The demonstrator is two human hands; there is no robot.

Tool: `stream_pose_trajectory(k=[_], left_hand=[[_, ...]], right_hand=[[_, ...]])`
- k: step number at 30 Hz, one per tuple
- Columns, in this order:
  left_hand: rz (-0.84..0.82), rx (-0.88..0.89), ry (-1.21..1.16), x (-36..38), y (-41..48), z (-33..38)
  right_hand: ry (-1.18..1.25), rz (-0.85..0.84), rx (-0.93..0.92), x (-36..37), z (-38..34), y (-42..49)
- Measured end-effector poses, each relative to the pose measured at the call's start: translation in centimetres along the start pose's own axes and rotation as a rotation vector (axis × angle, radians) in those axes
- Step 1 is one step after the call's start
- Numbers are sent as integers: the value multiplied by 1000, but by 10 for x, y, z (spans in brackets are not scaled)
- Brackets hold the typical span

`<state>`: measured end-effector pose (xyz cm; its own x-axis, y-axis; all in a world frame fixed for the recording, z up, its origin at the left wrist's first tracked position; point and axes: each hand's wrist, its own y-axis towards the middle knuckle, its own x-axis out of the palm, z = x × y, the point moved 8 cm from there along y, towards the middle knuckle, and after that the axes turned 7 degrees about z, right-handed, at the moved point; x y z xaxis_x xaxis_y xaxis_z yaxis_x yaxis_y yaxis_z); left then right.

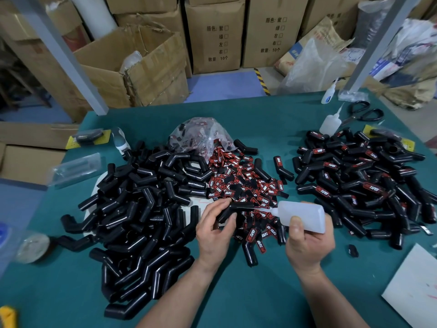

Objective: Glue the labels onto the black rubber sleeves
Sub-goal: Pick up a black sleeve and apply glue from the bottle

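Over the middle of the green bench (pixel 236 292), near its front edge: holding one bent black sleeve (pixel 233 209) in the left grip (pixel 214 229), thumb and fingers curling round its lower leg, upper leg pointing right.

Beside it, to the right: holding a translucent glue bottle (pixel 302 215) in the right grip (pixel 307 240), fingers wrapping round its body, bottle lying on its side, nozzle pointing left at the sleeve's end. Touching or just apart: too fine to tell.

Beneath and beyond both grips: lying in a loose heap, red-and-black labels (pixel 246 183), spreading forward from a clear plastic bag (pixel 201 133) sitting behind them and holding more of the same.

Left of the labels: lying in a broad pile, plain sleeves (pixel 142 209), none showing a label, reaching down to the front edge.

Right of the labels: lying in a second pile, labelled sleeves (pixel 361 181), many showing a red label face up.

Behind the right pile: standing upright, a spare bottle (pixel 329 124); lying just beyond it, black-handled scissors (pixel 361 113).

At the front right corner: lying flat, a white sheet (pixel 416 287).

Beyond the bench, on the floor: standing in stacks, cardboard boxes (pixel 215 34), one at the left gaping open.
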<state>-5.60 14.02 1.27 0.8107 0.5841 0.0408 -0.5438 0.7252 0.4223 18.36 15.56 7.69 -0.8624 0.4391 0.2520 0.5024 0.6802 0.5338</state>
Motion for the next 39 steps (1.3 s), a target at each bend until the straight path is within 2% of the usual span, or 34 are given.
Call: stream_pose_trajectory(k=[11,39], left_hand=[[-1,10,4,1,0,2],[14,-7,50,-2,1,3]], right_hand=[[-65,-17,-4,1,5,-2],[-19,-9,-30,-3,9,-3]])
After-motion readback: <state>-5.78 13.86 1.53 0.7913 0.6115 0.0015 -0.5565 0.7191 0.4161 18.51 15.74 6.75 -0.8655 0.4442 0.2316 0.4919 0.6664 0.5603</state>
